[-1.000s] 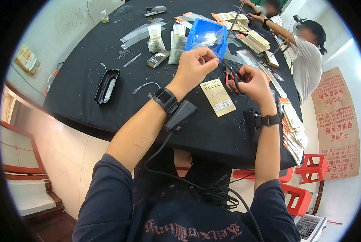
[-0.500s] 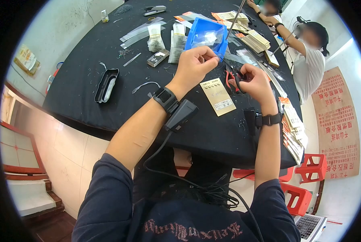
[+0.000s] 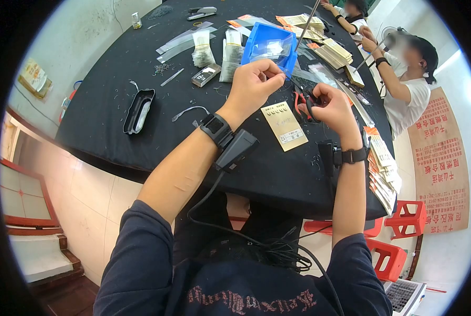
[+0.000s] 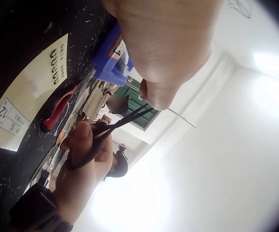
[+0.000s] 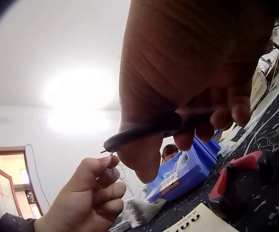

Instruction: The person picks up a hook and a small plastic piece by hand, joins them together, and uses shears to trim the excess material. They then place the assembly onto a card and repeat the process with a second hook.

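My left hand [image 3: 254, 87] is raised over the table, thumb and forefinger pinching a small glinting piece [image 5: 111, 170], mostly hidden by the fingers. My right hand [image 3: 330, 110] grips black scissors [image 4: 130, 118]; the blades point at the left fingertips and reach right up to them. Below and between the hands lies a gold card [image 3: 284, 128] with several hook shapes along its top and a white label marked 12. Red-and-black-handled pliers [image 4: 59, 108] lie on the table beside the card, under the right hand.
Beyond the left hand stands a blue bin [image 3: 249, 50] with clear bags inside. Packed bundles [image 3: 204, 55], a small box [image 3: 206, 76] and a black case [image 3: 139, 113] lie to the left. Card stacks [image 3: 333, 55] and more cards [image 3: 382, 168] line the right. Another person [image 3: 409, 84] sits at the far right.
Both my hands hold almost the same pose, with the scissors at the left fingertips. At the right, the other person has leaned back and raised their hands.
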Motion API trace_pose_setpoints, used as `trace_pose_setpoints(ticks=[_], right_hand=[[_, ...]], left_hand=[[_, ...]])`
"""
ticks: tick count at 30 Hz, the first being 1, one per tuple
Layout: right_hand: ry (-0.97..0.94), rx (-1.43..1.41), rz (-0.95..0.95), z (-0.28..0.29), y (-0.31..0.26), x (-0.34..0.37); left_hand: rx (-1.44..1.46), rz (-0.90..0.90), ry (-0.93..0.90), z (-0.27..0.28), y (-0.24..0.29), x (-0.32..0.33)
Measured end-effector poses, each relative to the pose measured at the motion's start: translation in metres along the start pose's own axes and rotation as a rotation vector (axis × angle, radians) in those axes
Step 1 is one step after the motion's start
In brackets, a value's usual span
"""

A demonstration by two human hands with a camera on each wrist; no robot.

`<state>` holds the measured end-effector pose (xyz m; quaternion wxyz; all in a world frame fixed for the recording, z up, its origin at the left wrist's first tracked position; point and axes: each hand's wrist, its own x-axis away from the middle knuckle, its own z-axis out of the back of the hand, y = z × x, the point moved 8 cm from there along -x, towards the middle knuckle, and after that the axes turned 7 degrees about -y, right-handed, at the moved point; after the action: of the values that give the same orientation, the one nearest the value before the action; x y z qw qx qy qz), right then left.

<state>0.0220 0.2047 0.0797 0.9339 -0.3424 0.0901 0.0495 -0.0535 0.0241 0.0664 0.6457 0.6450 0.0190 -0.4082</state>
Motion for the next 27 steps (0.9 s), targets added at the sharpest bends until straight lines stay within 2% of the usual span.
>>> trace_pose_setpoints(ticks=[27], right_hand=[[-0.012,-0.006,-0.001,0.0005,-0.003,0.0013]], left_hand=[[-0.033,0.017,-0.073,-0.0079,-0.0012,0.0005]])
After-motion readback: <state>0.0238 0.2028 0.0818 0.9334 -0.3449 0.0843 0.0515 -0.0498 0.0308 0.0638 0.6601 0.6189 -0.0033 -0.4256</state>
